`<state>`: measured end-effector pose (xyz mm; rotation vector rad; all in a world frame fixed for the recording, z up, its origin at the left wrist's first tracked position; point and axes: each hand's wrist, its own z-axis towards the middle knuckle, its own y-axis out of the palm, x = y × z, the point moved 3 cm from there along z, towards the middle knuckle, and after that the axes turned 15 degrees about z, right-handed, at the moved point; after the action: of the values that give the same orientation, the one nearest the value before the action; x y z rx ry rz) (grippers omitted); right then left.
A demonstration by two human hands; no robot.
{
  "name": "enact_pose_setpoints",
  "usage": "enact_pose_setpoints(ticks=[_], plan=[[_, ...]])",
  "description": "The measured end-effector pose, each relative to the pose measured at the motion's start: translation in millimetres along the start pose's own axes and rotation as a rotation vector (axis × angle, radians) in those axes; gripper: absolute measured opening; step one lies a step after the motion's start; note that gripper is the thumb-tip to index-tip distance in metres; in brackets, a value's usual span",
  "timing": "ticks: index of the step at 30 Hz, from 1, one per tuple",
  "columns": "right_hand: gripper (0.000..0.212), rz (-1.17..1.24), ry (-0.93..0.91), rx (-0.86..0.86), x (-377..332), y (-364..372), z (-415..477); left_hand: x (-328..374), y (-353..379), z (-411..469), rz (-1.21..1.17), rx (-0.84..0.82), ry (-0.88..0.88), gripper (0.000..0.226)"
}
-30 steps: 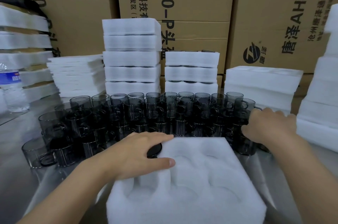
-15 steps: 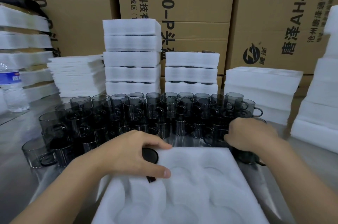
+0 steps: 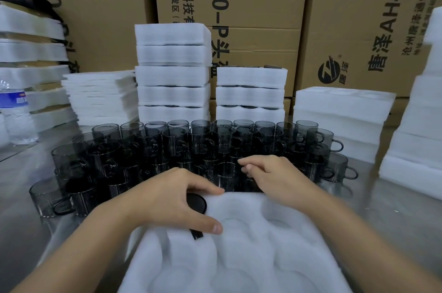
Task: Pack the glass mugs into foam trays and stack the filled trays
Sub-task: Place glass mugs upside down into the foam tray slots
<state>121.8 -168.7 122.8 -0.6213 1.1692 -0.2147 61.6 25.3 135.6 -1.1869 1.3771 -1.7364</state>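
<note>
A white foam tray (image 3: 263, 245) with round pockets lies in front of me on the metal table. My left hand (image 3: 167, 204) grips a dark glass mug (image 3: 198, 205) set in the tray's far-left pocket, with its handle showing under my thumb. Behind the tray stand several smoky glass mugs (image 3: 177, 144) in rows. My right hand (image 3: 272, 178) hovers over the mugs at the tray's far edge with its fingers pointing left. Whether it holds a mug is hidden under the palm. Two stacks of filled trays (image 3: 172, 77) (image 3: 251, 94) stand behind the mugs.
Empty foam trays (image 3: 342, 111) are piled at the right, with a taller foam pile (image 3: 421, 130) at the far right. Thin foam sheets (image 3: 100, 96) and a water bottle (image 3: 14, 113) are at the left. Cardboard boxes (image 3: 251, 5) wall off the back.
My right hand has moved left from the mugs at the right end to the tray's far edge. My left hand stays on the mug in the pocket. The tray sits lower in view.
</note>
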Motion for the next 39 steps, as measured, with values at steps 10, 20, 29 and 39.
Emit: enact_pose_setpoints(ticks=[10,20,29,39], plan=[[0.010,-0.335,0.083,0.110,-1,-2,-4,-1,6,1,-0.042,0.000,-0.017,0.055],[0.014,-0.419,0.032,0.196,-10,-7,-9,-3,8,3,-0.092,-0.007,-0.002,0.058],[0.016,-0.011,-0.194,0.444,-39,-31,-19,3,7,7,-0.047,0.284,0.004,0.058],[0.015,0.441,-0.102,0.284,-41,-10,-19,2,0,5,0.204,0.463,-0.020,0.073]])
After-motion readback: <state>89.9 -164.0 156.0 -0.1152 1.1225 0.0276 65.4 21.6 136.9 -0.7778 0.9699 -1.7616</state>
